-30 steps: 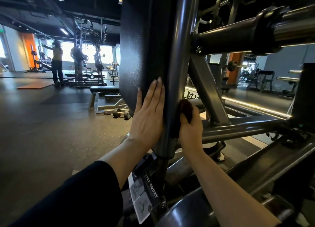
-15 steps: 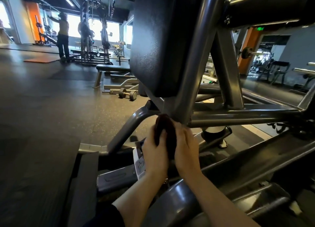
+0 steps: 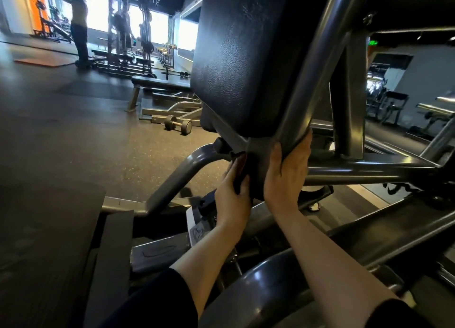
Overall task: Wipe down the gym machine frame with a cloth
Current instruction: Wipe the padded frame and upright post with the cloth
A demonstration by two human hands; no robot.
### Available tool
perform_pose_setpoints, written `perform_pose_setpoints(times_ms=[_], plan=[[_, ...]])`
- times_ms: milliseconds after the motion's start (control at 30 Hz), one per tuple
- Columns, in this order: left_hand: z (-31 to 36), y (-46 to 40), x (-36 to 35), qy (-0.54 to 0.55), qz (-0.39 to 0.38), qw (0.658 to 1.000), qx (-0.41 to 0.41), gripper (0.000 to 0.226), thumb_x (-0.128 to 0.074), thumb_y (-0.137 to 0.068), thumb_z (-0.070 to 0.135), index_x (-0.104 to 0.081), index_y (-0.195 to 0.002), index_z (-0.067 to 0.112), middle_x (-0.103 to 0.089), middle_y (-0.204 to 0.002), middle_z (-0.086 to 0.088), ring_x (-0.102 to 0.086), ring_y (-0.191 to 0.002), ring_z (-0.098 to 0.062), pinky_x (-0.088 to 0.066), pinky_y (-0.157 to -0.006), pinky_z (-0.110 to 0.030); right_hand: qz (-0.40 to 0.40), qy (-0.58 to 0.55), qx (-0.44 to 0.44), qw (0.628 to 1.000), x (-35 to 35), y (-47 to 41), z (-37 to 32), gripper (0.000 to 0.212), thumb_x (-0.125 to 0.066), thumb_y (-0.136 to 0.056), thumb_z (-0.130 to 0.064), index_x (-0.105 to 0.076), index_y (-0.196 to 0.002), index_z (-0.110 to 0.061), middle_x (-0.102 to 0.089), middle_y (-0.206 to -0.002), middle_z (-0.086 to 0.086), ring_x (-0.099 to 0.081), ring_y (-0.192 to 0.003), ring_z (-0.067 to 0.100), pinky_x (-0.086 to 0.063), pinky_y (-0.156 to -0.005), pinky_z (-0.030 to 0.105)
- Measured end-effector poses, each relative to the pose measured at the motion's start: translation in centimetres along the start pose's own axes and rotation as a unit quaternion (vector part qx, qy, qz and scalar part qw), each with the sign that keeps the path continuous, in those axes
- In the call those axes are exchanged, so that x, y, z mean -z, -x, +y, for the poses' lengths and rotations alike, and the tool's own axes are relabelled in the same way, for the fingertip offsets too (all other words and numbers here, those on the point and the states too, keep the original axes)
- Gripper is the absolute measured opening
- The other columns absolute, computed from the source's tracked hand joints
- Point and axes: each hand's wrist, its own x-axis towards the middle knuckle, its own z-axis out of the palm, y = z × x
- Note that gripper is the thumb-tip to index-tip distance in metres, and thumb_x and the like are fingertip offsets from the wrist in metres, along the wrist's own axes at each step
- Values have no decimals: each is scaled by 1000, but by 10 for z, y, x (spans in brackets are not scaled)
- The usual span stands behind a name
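Observation:
The gym machine's dark grey frame post (image 3: 305,86) slants up past a black textured pad (image 3: 241,56). At the post's lower end my left hand (image 3: 232,192) grips a dark cloth (image 3: 240,172) and holds it against the left side of the post. My right hand (image 3: 286,175) wraps around the post from the right, thumb in front and fingers curled behind it. A horizontal frame bar (image 3: 369,169) runs off to the right from this joint.
A curved frame tube (image 3: 177,177) bends down to the floor on the left. A dumbbell (image 3: 178,124) and a flat bench (image 3: 157,81) lie beyond. A person (image 3: 80,24) stands far left by racks. Machine rails (image 3: 369,231) cross below my arms.
The cloth has passed from my right hand to my left. My right hand has moved up and now grips the post. The view has dropped lower and closer to the joint.

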Motion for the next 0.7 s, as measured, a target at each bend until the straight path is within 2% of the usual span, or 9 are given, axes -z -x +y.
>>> perform_pose_setpoints(times_ms=[100,133,200,267,333,467,533,600,700], plan=[[22,-11,-6,-23,-5,994,-104,49,-50,-97,5,-43,-144,16,-45,-148,1,-38,-137,-7,-29,-107,-6,-14,-36,-5,999,2,1,4,71,-35,-97,-47,-5,-155,-18,-28,-155,5,-30,-139,17,-25,-116,50],[25,-15,-8,-26,-7,993,-114,48,-50,-98,5,-43,-144,15,-45,-148,0,-39,-136,-7,-28,-104,-2,-22,-47,-9,999,2,1,5,71,-34,-97,-47,-4,-155,-21,-27,-155,2,-29,-139,14,-24,-117,49],[25,-19,-8,-10,-13,994,-113,47,-50,-98,6,-43,-144,14,-47,-146,-1,-41,-135,-8,-32,-107,-9,-33,-60,-13,998,4,-1,5,69,-35,-96,-48,-2,-153,-28,-26,-151,-12,-26,-136,5,-22,-118,47],[22,-21,-6,21,-21,996,-81,46,-49,-98,7,-44,-143,17,-51,-142,-1,-46,-132,-10,-39,-109,-24,-43,-67,-23,997,4,-3,4,66,-34,-94,-52,0,-148,-36,-19,-139,-32,-23,-131,-3,-19,-119,44],[21,-18,-5,43,-13,998,-40,44,-48,-99,9,-46,-142,19,-55,-138,-1,-49,-129,-11,-42,-108,-32,-63,-78,-38,994,6,-4,2,65,-34,-92,-53,1,-145,-40,-14,-131,-41,-23,-129,-5,-18,-119,46],[9,2,-7,81,2,996,30,40,-48,-99,11,-50,-138,19,-60,-129,-3,-54,-124,-15,-44,-107,-41,-95,-115,-52,987,12,-5,1,70,-37,-86,-64,3,-141,-49,-18,-135,-35,-24,-135,5,-19,-118,51],[1,17,-10,70,14,996,54,44,-50,-98,12,-46,-141,25,-59,-132,-1,-52,-126,-15,-40,-110,-36,-108,-126,-62,984,14,-5,1,74,-40,-84,-65,4,-143,-49,-20,-143,-23,-24,-139,11,-22,-118,52],[-2,31,-13,31,26,998,46,52,-52,-97,9,-40,-143,29,-56,-136,0,-48,-129,-13,-37,-108,-26,-125,-119,-70,982,17,-5,0,80,-43,-87,-60,5,-149,-44,-19,-145,-17,-26,-137,11,-26,-116,50],[-4,45,-19,-26,35,999,-24,61,-58,-92,3,-39,-147,23,-48,-145,-2,-41,-137,-14,-34,-114,-33,-154,-123,-71,978,26,-7,-2,80,-45,-90,-52,4,-152,-39,-21,-152,-12,-32,-136,12,-33,-112,44]])
